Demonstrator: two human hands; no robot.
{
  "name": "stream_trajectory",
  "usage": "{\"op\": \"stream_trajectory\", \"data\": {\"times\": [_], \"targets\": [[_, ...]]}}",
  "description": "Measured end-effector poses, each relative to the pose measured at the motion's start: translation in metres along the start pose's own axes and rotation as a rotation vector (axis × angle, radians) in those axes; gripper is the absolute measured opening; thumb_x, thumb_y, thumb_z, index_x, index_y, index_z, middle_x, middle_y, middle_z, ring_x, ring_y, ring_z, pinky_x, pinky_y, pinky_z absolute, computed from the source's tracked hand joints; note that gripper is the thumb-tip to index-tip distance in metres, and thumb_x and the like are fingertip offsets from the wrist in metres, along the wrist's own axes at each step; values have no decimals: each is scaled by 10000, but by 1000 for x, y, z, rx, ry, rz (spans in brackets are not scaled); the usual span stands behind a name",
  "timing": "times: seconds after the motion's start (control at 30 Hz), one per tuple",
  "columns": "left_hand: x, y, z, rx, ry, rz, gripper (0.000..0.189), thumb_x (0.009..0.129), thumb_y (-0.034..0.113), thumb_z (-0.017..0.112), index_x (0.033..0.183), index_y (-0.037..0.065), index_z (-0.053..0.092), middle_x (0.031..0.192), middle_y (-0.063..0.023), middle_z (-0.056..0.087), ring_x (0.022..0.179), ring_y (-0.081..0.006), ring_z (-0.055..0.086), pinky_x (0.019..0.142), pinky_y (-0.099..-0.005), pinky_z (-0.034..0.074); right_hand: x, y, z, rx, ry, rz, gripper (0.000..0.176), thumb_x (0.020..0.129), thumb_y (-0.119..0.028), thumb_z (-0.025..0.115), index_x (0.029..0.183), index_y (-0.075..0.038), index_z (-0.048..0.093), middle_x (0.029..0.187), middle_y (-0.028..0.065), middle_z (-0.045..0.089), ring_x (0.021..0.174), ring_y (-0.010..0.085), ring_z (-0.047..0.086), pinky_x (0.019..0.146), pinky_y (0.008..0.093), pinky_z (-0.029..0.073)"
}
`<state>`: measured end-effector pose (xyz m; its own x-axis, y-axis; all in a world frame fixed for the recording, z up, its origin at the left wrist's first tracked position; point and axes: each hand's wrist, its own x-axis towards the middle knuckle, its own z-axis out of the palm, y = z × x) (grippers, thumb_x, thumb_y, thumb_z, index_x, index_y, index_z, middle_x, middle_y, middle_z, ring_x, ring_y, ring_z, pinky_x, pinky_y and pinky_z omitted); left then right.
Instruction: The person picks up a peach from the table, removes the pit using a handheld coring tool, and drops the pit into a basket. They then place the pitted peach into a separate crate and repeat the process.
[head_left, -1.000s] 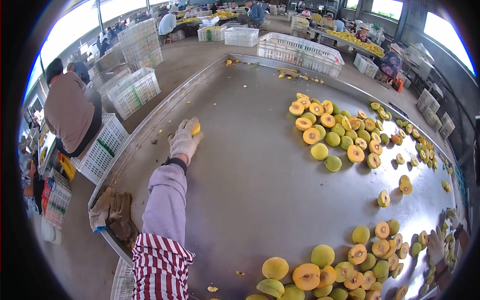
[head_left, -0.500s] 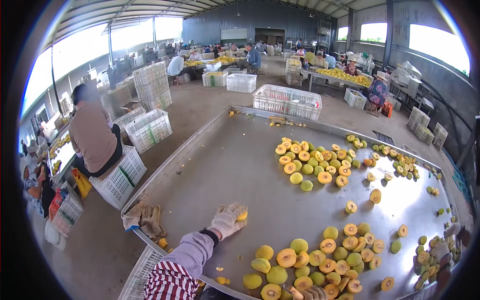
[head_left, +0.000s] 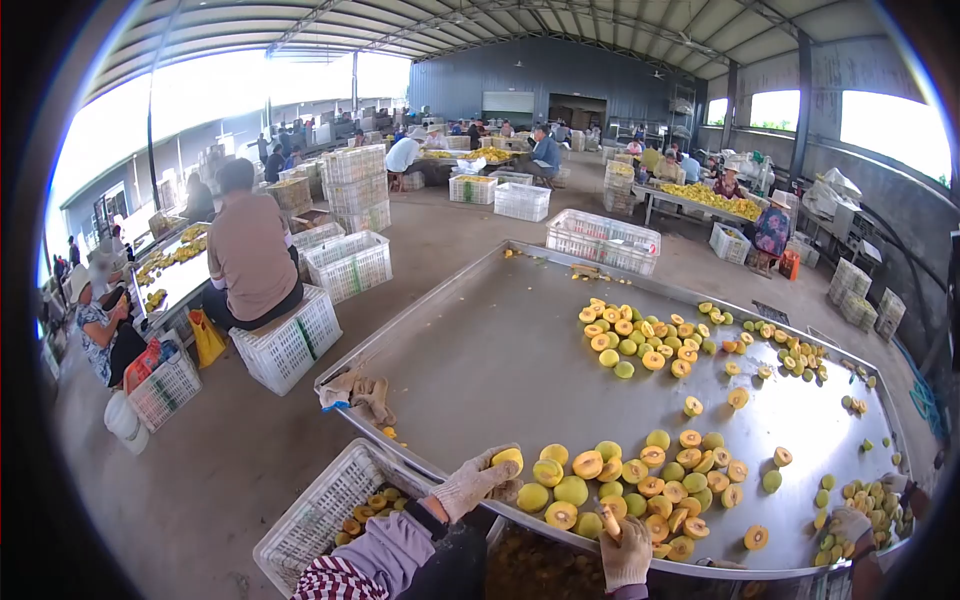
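Observation:
My left hand, in a pale knit glove, is closed around a yellow peach half just above the table's near edge. My right hand, gloved too, grips a short wooden-handled tool; its working end cannot be made out. Beside both hands lies a near pile of halved peaches, some cut side up with brown pits showing, others green-yellow skin up. Below my left forearm stands a white plastic crate with peach pieces inside.
The metal table has a raised rim. A farther peach pile and a cloth glove lie on it. Another person's gloved hand is at the right edge. White crates stand beyond, and a seated person is at left.
My left hand has drawn back from the table's middle toward the near edge, still holding the peach half. My right hand and its tool have come further into view as the camera turned left.

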<state>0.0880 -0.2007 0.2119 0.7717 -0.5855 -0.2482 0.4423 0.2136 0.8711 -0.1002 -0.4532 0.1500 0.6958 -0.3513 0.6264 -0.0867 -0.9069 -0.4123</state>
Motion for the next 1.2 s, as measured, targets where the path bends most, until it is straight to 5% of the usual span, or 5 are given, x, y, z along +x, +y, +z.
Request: {"op": "stream_trajectory", "data": {"times": [0.07, 0.13, 0.27, 0.53, 1.2], "targets": [[-38, 0, 2, -67, 12, -22, 511, 979, 234, 689, 1435, 109, 494, 1129, -61, 645, 936, -187, 687, 835, -338, 590, -12, -18, -11, 9, 78, 24, 225, 773, -140, 763, 948, -32, 671, 921, 151, 705, 932, 332, 692, 846, 426, 550], [-68, -6, 7, -197, 29, -27, 467, 986, 189, 671, 1417, 107, 511, 1100, -88, 672, 929, -218, 697, 808, -363, 602, -26, -42, -34, 338, -186, 578, 273, 838, -189, 767, 1026, -10, 681, 882, 127, 712, 839, 243, 706, 784, 339, 553], [-95, -28, 18, -253, -18, 21, 451, 1018, 268, 622, 1411, 80, 507, 1141, -112, 651, 980, -237, 687, 826, -373, 606, -49, -101, -78, 778, -175, 633, 249, 927, -107, 736, 1149, -11, 676, 1011, 29, 713, 922, 87, 599, 813, 235, 478], [-110, -77, 61, -321, -174, -87, 458, 1085, 357, 448, 1389, 19, 503, 1220, -129, 604, 1040, -274, 663, 864, -393, 604, -94, -131, -115, 980, -135, 819, 182, 954, -83, 689, 1125, -22, 677, 925, -57, 619, 822, 55, 515, 721, 215, 430], [-117, -108, 99, -358, -521, -509, 624, 993, 228, 662, 1520, 66, 370, 1328, -74, 581, 1170, -177, 618, 991, -335, 534, -117, -85, -110, 1059, -249, 984, 196, 999, -133, 635, 1161, -31, 678, 925, -35, 661, 791, 41, 547, 680, 210, 460]]}}
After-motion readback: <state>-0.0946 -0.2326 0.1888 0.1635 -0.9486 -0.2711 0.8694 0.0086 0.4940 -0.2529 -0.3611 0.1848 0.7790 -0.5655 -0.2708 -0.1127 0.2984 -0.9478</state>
